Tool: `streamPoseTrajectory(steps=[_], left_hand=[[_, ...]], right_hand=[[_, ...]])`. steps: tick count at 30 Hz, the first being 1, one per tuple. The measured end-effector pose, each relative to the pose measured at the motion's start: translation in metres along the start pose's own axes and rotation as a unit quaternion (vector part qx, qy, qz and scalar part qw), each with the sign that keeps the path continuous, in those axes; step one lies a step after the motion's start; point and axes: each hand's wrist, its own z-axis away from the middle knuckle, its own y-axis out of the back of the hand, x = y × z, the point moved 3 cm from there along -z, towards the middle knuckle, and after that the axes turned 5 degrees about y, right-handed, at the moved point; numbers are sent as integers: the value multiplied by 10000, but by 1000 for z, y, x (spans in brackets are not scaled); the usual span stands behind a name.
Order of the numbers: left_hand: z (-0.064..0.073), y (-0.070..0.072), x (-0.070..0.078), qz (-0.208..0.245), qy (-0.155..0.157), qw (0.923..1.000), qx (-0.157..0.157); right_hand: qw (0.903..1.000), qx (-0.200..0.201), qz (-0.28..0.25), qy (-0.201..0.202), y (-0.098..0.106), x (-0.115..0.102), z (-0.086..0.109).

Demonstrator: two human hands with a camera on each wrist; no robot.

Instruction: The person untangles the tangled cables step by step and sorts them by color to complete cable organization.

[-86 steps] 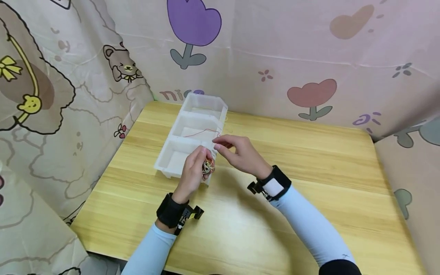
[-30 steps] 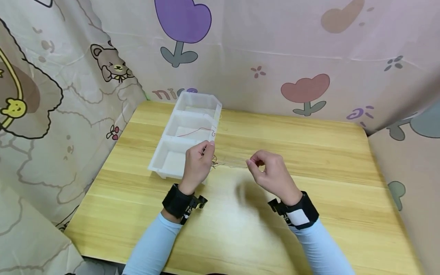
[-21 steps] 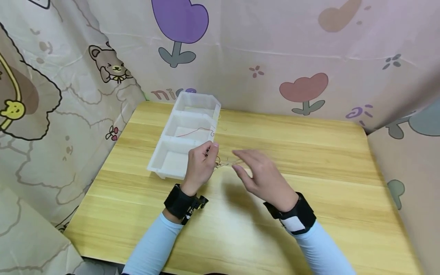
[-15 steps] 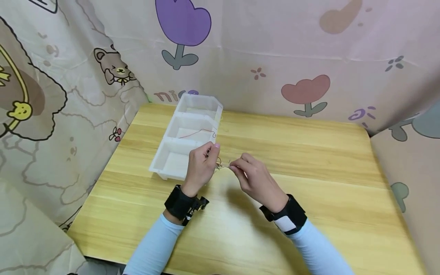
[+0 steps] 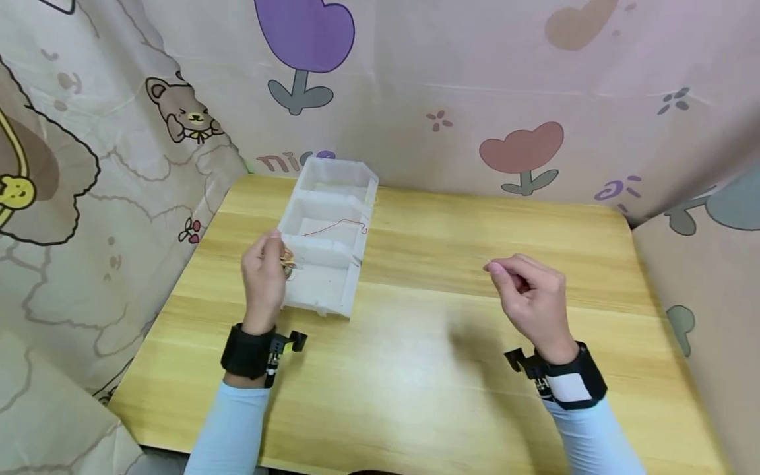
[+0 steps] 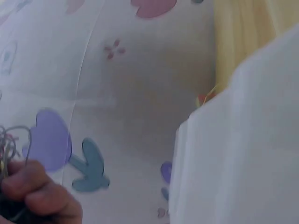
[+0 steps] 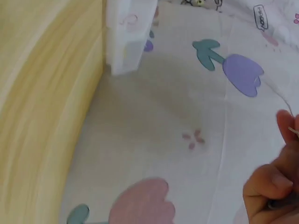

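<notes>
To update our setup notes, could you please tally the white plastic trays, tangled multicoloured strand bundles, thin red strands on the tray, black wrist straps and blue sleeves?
White plastic three-compartment tray: 1
Tangled multicoloured strand bundle, in the left hand: 1
Thin red strand, on the tray: 1
Black wrist straps: 2
Blue sleeves: 2
Total: 7

In the head view, your left forearm [image 5: 228,432] enters from the lower edge and slants up and inward. Your left grip [image 5: 263,280] presents its back, its fingers [image 6: 46,193] curled in a hold. Well apart on the other side, your right forearm [image 5: 594,439] likewise slants up and inward. Your right grip [image 5: 531,290] points inward, thumb [image 5: 503,280] and forefinger brought together in a pinch; the right wrist view shows it partly cut off.
</notes>
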Motion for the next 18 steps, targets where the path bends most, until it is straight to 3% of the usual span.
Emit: streamPoseTrajectory(steps=[3,5,8,11,15,18], left_hand=[[11,-2,1,-193,-121,9974,-682],[16,-5,1,-203,-269,9954,-902],[20,-4,-1,-74,-351,9959,-827],[19,2,-14,-13,-308,9964,-786],[16,16,-32,15,-192,9980,-609],[14,23,-35,28,-201,9991,-376]], right_hand=[[9992,-392,-74,-74,-11,1,-2],[9987,-481,-95,-100,-22,7,-3],[9977,-630,-119,-212,-38,20,-5],[9930,-1127,-230,-272,-58,28,-9],[9793,-1940,-555,-131,-95,24,-12],[9658,-2445,-862,-32,-129,18,-11]])
